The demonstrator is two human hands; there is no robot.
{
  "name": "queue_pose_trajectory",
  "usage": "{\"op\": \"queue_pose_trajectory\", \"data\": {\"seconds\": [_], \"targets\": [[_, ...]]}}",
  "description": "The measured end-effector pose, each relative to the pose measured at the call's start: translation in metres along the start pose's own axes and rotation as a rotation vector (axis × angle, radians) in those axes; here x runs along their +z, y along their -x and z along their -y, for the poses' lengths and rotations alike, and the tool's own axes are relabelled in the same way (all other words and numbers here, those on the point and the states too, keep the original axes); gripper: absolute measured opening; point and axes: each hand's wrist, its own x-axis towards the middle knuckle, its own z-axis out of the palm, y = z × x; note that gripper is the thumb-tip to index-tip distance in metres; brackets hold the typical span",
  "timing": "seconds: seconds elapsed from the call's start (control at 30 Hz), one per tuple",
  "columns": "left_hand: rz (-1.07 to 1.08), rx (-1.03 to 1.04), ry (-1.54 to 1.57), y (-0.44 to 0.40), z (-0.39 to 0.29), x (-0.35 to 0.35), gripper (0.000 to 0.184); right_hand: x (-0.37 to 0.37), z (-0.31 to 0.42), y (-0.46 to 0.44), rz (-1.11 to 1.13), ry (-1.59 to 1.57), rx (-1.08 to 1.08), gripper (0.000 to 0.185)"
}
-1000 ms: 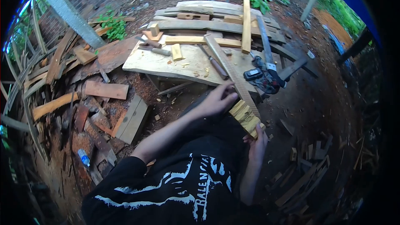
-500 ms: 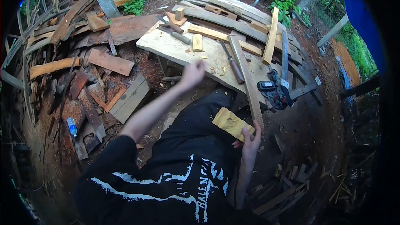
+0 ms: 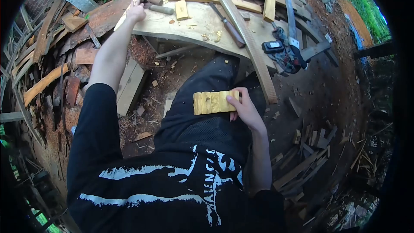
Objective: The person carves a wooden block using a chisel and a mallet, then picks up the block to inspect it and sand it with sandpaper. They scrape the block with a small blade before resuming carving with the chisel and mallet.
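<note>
My right hand (image 3: 247,108) holds a yellow wooden block (image 3: 211,102) with a ridged, carved face above my lap, thumb on top at its right end. My left hand (image 3: 136,12) reaches to the far left end of the workbench (image 3: 189,32), fingers curled down beside the blades of two chisels; what they grip, if anything, is hidden. The chisel handles, an upper one (image 3: 153,1) and a lower one (image 3: 161,8), lie just right of it. A small yellow block (image 3: 181,10) stands near them. Another chisel (image 3: 229,28) with a brown handle lies mid-bench.
A long wooden bar (image 3: 248,45) slants over the bench's front edge. Right of it sit a black device (image 3: 273,46) and a crumpled cloth (image 3: 284,51). Planks are stacked behind. Scrap wood (image 3: 302,164) lies on the ground at right, with more boards (image 3: 45,84) at left.
My left hand has moved from the bench's front edge to its left end, by the chisels. My right hand has lifted and turned the carved block nearly level. The view has shifted.
</note>
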Motion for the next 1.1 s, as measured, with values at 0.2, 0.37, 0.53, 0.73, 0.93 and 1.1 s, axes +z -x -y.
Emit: {"op": "queue_pose_trajectory", "data": {"seconds": [0.2,0.37,0.53,0.73,0.93,1.1], "targets": [[0.014,0.063,-0.024,-0.021,0.004,-0.009,0.049,0.005,-0.011,-0.023,0.025,0.188,-0.03,0.052],[-0.043,0.136,-0.163,-0.024,0.005,-0.002,0.046,0.002,-0.03,-0.032,0.099,0.211,-0.02,0.061],[-0.127,0.151,-0.18,-0.025,0.016,0.007,0.044,-0.02,-0.04,-0.036,0.257,-0.225,0.05,0.052],[-0.621,0.166,-0.212,-0.012,0.025,-0.003,0.038,-0.022,-0.044,-0.039,0.251,-0.261,0.056,0.047],[-0.314,0.323,1.152,0.188,-0.079,-0.074,0.037,-0.02,-0.048,-0.038,0.235,-0.263,0.007,0.044],[0.092,0.533,1.647,0.364,-0.14,-0.105,0.025,-0.015,-0.026,-0.02,0.043,-0.261,-0.183,0.045]]}}
